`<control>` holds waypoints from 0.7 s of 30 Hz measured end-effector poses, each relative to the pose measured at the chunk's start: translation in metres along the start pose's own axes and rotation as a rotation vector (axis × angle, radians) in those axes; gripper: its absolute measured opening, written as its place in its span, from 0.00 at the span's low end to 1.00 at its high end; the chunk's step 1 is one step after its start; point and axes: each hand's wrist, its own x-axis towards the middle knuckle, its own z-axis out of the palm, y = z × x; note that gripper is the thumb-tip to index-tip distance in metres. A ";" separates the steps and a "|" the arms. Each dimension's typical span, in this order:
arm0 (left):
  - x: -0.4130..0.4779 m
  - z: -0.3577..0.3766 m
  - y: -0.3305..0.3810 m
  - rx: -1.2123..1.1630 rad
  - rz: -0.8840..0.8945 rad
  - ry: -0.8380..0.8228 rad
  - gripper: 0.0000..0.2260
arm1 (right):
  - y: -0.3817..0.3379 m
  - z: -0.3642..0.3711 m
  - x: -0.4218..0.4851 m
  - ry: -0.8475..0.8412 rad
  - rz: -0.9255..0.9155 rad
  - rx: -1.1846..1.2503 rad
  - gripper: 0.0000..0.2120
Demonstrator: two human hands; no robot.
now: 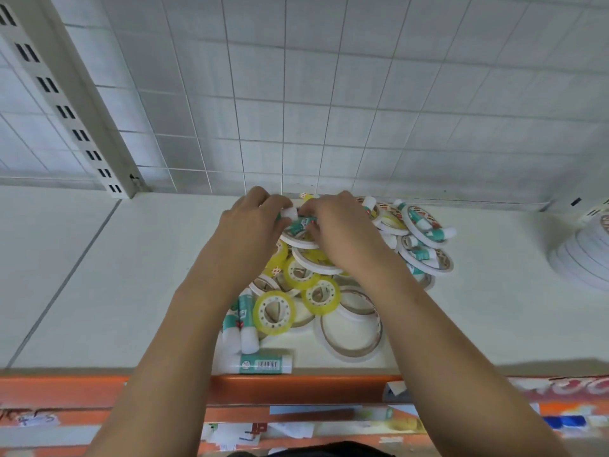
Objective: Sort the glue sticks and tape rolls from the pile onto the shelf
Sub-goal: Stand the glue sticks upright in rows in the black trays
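At the far side of the pile (321, 295) on the shelf (131, 275), the left hand (253, 219) and right hand (342, 225) both pinch one glue stick (299, 223), which lies left to right between them.

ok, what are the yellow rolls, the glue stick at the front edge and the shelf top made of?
Yellow rolls: likely plastic film tape, glossy translucent yellow, wound on a white perforated core.
Front glue stick: smooth plastic tube with a white cap and a printed teal label with a barcode.
Shelf top: probably painted metal, matte white with a panel seam; not certain.
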 end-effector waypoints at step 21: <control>-0.014 0.050 0.151 -0.137 0.405 -0.202 0.09 | 0.096 -0.067 -0.187 0.210 0.386 0.261 0.17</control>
